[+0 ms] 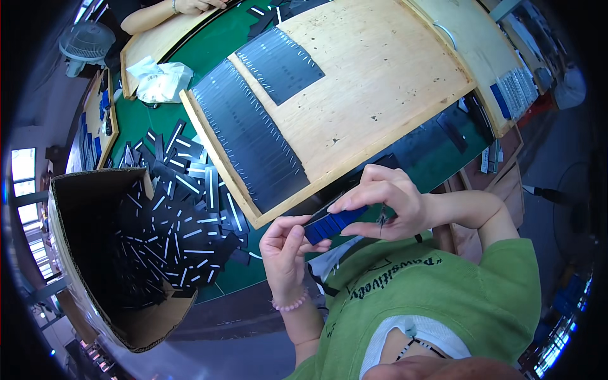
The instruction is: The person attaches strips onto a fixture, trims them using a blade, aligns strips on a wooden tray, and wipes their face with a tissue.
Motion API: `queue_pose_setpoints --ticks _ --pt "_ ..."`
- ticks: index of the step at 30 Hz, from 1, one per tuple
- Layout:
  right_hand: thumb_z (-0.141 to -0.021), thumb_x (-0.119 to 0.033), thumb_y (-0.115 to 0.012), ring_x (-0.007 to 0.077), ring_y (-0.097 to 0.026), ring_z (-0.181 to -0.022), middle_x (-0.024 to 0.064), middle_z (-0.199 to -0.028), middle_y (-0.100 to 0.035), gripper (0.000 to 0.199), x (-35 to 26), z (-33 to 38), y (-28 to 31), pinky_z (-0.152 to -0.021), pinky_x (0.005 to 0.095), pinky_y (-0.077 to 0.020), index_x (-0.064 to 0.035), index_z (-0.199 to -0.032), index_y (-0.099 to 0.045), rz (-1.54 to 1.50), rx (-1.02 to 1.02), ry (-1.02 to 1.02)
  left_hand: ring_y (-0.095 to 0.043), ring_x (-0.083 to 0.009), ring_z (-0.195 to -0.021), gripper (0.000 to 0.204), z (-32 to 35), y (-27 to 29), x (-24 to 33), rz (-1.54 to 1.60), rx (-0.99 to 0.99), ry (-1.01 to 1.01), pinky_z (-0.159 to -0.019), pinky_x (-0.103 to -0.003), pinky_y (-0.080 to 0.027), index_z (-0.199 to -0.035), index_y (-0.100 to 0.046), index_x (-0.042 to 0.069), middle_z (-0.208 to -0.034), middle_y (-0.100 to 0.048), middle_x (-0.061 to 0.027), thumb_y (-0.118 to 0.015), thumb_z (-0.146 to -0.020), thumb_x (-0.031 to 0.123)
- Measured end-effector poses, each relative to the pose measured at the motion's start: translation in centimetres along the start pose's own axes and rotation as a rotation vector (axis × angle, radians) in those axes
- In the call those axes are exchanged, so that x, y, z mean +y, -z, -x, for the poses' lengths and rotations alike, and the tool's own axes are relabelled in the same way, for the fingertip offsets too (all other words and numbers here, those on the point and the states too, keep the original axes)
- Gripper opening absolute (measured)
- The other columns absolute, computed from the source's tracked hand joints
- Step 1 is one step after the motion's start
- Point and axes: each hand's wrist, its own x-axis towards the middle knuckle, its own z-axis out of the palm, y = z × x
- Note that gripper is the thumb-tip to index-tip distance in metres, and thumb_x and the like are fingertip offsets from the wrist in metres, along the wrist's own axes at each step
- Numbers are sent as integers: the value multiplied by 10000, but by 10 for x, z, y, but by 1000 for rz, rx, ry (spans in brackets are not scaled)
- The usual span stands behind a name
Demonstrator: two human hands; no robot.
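Note:
Close to my body, both hands hold a small dark blue strip (pixel 334 225) divided into several segments, with a black edge along its far side. My left hand (pixel 286 250) grips its left end between thumb and fingers. At the other end, the fingertips of my right hand (pixel 394 199) pinch the strip from above and below. Something thin and dark (pixel 382 216) shows at the right palm, too small to make out. Just beyond my hands lies a shallow wooden tray (pixel 392 152), with rows of thin black pieces (pixel 250 136) lined up on its left part.
A cardboard box (pixel 82 253) on its side at left spills many black pieces with white stripes (pixel 168 234) onto the green table (pixel 221 278). A white plastic bag (pixel 161 81) lies beyond. Across the table rests another person's arm (pixel 149 18). A fan (pixel 85 44) stands far left.

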Motion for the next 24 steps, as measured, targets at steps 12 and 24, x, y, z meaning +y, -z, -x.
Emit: queue_pose_setpoints --ticks 12,24 --pt "-694 -113 -824 158 -549 -648 45 -963 -688 470 3 0 5 -521 263 -451 -52 -1084 -570 4 2 -21 -701 -259 -680 218 -3 -4 1 70 -18 19 -601 -314 -616 -1051 -571 -110 -835 -663 -205 -542 -950 81" --pt "-685 -113 -845 131 -520 -654 71 -1029 -703 565 3 3 8 -566 256 -385 -72 -1131 -500 30 -86 -48 -700 -255 -655 240 -2 -2 -1 12 -20 5 -570 -313 -611 -1057 -554 -96 -869 -663 -220 -549 -950 119"
